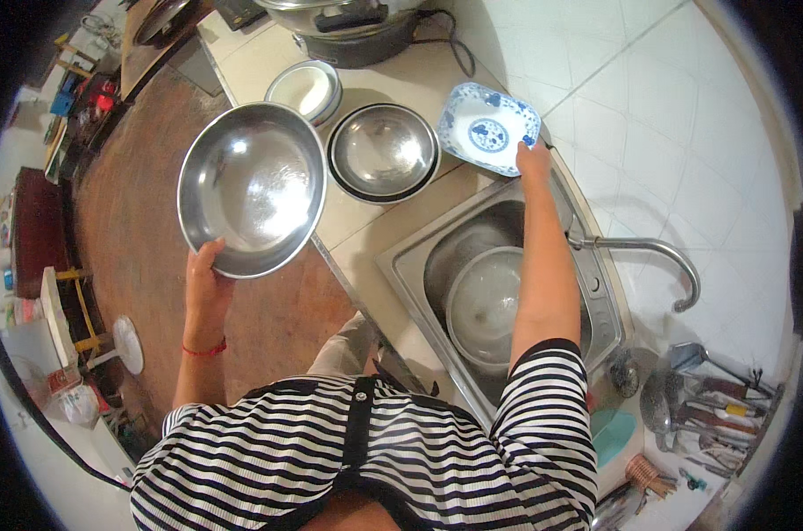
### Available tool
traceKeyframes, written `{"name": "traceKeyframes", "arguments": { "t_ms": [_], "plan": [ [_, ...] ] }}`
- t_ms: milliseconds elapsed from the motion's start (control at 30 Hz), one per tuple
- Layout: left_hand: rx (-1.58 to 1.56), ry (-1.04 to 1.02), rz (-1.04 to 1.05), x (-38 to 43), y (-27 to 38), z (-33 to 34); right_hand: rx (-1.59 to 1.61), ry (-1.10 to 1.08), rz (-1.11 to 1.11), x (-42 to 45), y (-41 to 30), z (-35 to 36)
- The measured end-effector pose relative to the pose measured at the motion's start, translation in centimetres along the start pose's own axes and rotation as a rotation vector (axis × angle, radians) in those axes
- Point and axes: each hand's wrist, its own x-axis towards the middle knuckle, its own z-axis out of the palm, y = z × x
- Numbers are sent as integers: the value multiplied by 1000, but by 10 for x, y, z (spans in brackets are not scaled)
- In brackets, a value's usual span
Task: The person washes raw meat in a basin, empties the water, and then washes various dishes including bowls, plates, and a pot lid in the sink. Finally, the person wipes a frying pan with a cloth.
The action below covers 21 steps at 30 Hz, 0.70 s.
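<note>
My left hand (pixel 209 272) grips the rim of a wide stainless steel basin (pixel 252 189), its thumb inside the edge, and holds it over the floor beside the counter. In my right hand (pixel 534 160) is the near right corner of a square white dish (pixel 488 129) with a blue floral pattern, at the back of the counter by the tiled wall. Between the two stand nested steel bowls (pixel 383 151). White bowls with a blue rim (pixel 302 91) are stacked behind the basin, partly hidden by it.
A metal sink (pixel 408 265) under my right forearm holds a round basin (pixel 484 305). Its curved faucet (pixel 647 245) reaches out at the right. A lidded electric pan (pixel 355 33) with a black cord stands at the back. Utensils (pixel 713 411) hang at the lower right.
</note>
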Motion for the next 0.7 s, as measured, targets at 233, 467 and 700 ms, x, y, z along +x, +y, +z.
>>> {"name": "traceKeyframes", "arguments": {
  "t_ms": [233,467,700],
  "plan": [
    [83,35,-17,20,2,22,18,195,-228,-38,-49,-35],
    [98,47,-35,24,5,35,401,-558,-111,-134,-99,23],
    [270,140,-106,16,9,5,752,-416,-9,-132,-84,11]
  ]
}}
